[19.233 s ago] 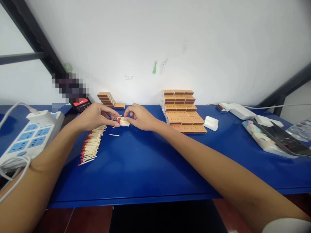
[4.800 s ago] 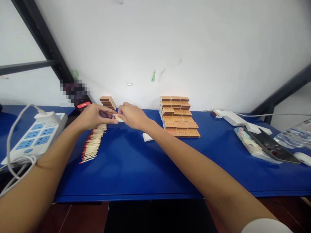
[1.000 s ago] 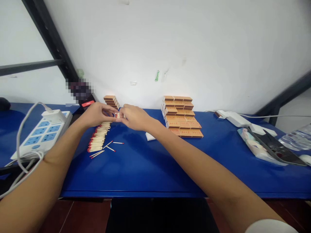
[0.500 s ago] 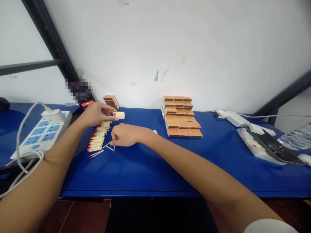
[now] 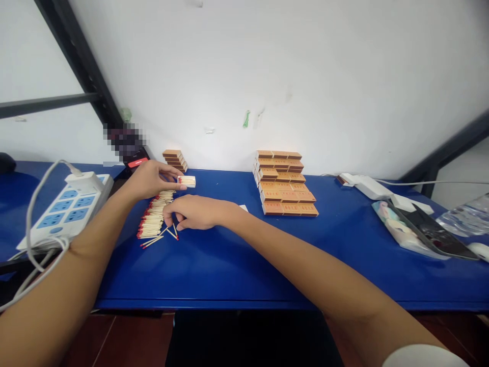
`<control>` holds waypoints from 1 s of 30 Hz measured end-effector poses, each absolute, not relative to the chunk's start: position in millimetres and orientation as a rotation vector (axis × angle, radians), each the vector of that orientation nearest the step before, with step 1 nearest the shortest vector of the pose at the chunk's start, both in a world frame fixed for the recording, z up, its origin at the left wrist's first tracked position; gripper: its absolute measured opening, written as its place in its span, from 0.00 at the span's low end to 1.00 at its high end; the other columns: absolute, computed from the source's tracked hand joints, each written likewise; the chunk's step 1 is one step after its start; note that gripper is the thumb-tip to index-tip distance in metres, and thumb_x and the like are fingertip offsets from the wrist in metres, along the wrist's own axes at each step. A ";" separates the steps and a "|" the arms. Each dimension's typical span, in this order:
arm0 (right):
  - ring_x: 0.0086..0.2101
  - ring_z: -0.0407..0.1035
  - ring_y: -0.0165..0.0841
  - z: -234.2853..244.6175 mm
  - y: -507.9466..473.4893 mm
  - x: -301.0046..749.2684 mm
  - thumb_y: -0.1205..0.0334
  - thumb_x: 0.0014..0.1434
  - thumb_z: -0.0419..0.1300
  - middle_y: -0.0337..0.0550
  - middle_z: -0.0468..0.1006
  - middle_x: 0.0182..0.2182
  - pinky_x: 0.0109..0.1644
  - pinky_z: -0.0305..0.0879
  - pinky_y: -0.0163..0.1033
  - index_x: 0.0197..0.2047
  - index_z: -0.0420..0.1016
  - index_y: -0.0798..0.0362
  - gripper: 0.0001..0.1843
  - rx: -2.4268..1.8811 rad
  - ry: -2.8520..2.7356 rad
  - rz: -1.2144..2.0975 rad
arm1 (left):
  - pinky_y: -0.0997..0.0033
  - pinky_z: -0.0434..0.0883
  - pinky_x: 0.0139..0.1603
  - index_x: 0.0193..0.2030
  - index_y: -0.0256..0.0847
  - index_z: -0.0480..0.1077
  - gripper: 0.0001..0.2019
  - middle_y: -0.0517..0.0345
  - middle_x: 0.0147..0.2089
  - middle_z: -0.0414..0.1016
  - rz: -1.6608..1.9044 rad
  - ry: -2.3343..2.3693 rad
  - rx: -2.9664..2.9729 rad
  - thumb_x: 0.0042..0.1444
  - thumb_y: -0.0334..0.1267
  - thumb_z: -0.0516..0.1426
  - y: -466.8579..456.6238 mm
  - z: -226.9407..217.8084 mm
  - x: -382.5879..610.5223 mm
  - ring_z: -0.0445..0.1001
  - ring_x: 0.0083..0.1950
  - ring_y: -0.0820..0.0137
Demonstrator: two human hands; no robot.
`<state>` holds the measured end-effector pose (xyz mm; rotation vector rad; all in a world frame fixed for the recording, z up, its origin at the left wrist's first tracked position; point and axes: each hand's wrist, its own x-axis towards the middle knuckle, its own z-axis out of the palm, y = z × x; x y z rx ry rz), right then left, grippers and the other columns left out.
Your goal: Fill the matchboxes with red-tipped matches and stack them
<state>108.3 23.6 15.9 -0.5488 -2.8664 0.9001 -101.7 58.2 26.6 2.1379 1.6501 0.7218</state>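
Note:
Between the thumb and fingers of my left hand (image 5: 155,179) is a small white matchbox tray (image 5: 188,181), its open top showing matches lying inside. My right hand (image 5: 194,211) reaches over the right edge of a long pile of red-tipped matches (image 5: 152,220). Its thumb and forefinger are apart, and no match shows firmly gripped between them. Just below those fingers lie two crossing loose matches (image 5: 172,233). A couple more matches (image 5: 152,241) rest at the pile's near end.
A stepped stack of orange matchboxes (image 5: 288,196) stands against the wall; a smaller stack (image 5: 174,159) is behind my left hand. At left lies a white power strip (image 5: 72,206) with cables. A dark phone (image 5: 439,232) and white adapters (image 5: 370,187) lie at right on the blue table (image 5: 244,270).
My right hand's fingers have spread and shifted left toward the match pile. The loose matches beneath them have moved slightly left. My left hand and the tray stay nearly still.

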 end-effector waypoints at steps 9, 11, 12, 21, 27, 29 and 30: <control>0.35 0.69 0.31 5.0 29.4 104.6 0.77 0.65 0.68 0.38 0.79 0.37 0.38 0.58 0.38 0.43 0.81 0.54 0.08 -0.424 -2.864 0.948 | 0.69 0.73 0.38 0.48 0.39 0.86 0.29 0.49 0.40 0.88 0.712 1.664 2.147 0.44 0.57 0.74 57.9 26.9 -101.9 0.83 0.40 0.60; 0.36 0.70 0.31 2.9 29.7 103.5 0.79 0.65 0.66 0.38 0.80 0.39 0.39 0.60 0.37 0.45 0.81 0.54 0.12 -0.371 -2.851 0.983 | 0.69 0.73 0.38 0.48 0.39 0.86 0.28 0.49 0.40 0.88 0.711 1.664 2.153 0.44 0.57 0.74 57.1 27.7 -101.3 0.82 0.39 0.61; 0.37 0.70 0.31 2.1 29.4 103.0 0.80 0.65 0.65 0.38 0.79 0.39 0.40 0.60 0.36 0.45 0.81 0.53 0.13 -0.336 -2.850 1.008 | 0.69 0.73 0.38 0.47 0.39 0.86 0.28 0.49 0.40 0.88 0.709 1.669 2.154 0.44 0.57 0.74 56.5 28.2 -100.8 0.82 0.39 0.61; 0.41 0.70 0.32 4.5 23.6 100.2 0.81 0.65 0.63 0.40 0.83 0.42 0.44 0.62 0.35 0.43 0.81 0.53 0.13 -0.195 -2.859 1.205 | 0.68 0.75 0.40 0.46 0.40 0.86 0.28 0.49 0.40 0.88 0.716 1.673 2.147 0.43 0.58 0.75 55.8 29.2 -100.3 0.82 0.39 0.60; 0.33 0.66 0.31 5.6 30.9 106.3 0.72 0.65 0.70 0.36 0.77 0.31 0.38 0.59 0.36 0.34 0.79 0.54 0.08 -0.293 -2.849 1.188 | 0.69 0.75 0.41 0.47 0.41 0.87 0.28 0.50 0.38 0.87 0.711 1.660 2.171 0.44 0.58 0.74 57.9 27.7 -102.4 0.83 0.40 0.60; 0.33 0.67 0.30 9.6 29.8 108.2 0.72 0.65 0.71 0.36 0.77 0.31 0.39 0.60 0.36 0.34 0.79 0.55 0.08 -0.349 -2.866 1.156 | 0.69 0.74 0.41 0.48 0.40 0.87 0.29 0.49 0.38 0.88 0.704 1.666 2.159 0.44 0.58 0.74 57.5 27.6 -102.3 0.83 0.40 0.60; 0.32 0.67 0.30 11.9 28.9 108.8 0.72 0.64 0.71 0.36 0.77 0.32 0.39 0.61 0.36 0.34 0.80 0.55 0.08 -0.371 -2.874 1.147 | 0.69 0.74 0.40 0.48 0.39 0.87 0.30 0.49 0.38 0.88 0.700 1.670 2.151 0.43 0.59 0.75 57.1 27.6 -102.1 0.83 0.40 0.60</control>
